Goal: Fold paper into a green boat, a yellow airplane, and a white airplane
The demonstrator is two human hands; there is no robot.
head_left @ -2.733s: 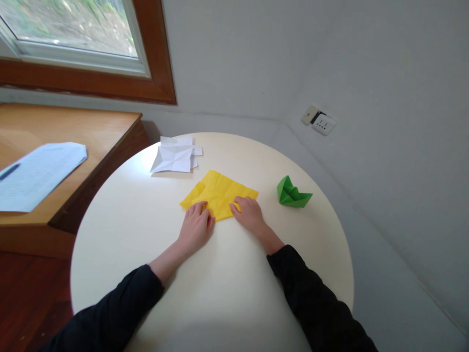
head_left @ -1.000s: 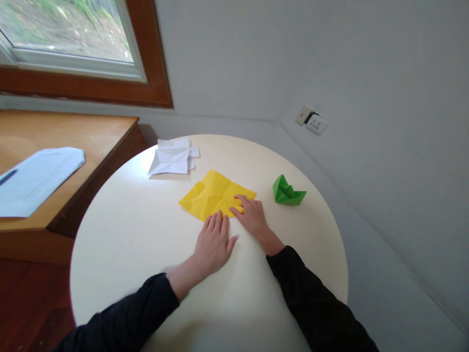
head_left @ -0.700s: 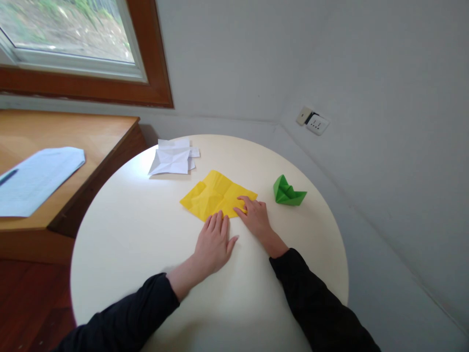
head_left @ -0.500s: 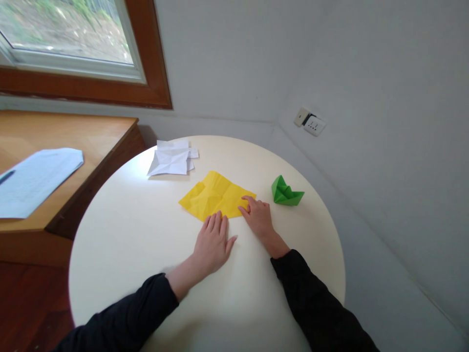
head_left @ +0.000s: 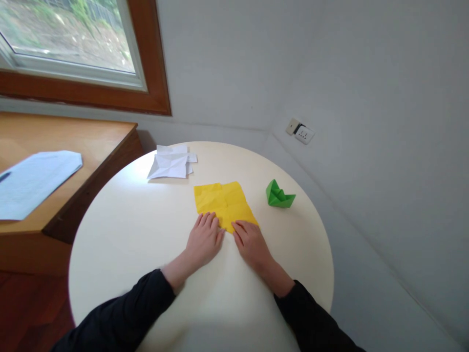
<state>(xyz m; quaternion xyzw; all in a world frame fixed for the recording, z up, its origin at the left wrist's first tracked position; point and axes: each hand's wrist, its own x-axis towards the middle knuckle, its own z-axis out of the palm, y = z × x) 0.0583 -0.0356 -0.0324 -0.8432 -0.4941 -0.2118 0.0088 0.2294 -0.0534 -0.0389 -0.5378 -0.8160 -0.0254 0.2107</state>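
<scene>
Yellow paper [head_left: 224, 199], creased, lying approx. flat mid-table, a little beyond the centre of the round white table [head_left: 146, 220] as I view it via head cam; a crease line runs across its middle. L hand [head_left: 205, 239]: palm down, fingers close together, tips on the near-L edge of the sheet, thumb by the near corner. R hand [head_left: 252, 242]: fingers bent over the near-R edge, thumb tucked alongside. Whether either hand pinches the sheet or merely presses it, I can't tell; the fingers block my view of parts of the near edges. Both wrists run into black sleeves [head_left: 124, 303], which cover stretches of the near tabletop.

Surroundings, nearest first. Green folded paper [head_left: 279, 195], pointed at both ends, stands R of the yellow sheet, near but apart, toward the table's R rim. White papers [head_left: 171, 162], overlapping, top one creased w/ lines meeting mid-sheet, lie far L, close to the rim & clear of the yellow sheet. Beyond the table, L: wooden desk [head_left: 102, 132] w/ a pale sheet [head_left: 40, 181] and a dark pen [head_left: 5, 176], partly cut off at my view's edge. Behind: brown-framed window [head_left: 80, 39]; pale wall [head_left: 234, 58] w/ socket [head_left: 304, 134].
</scene>
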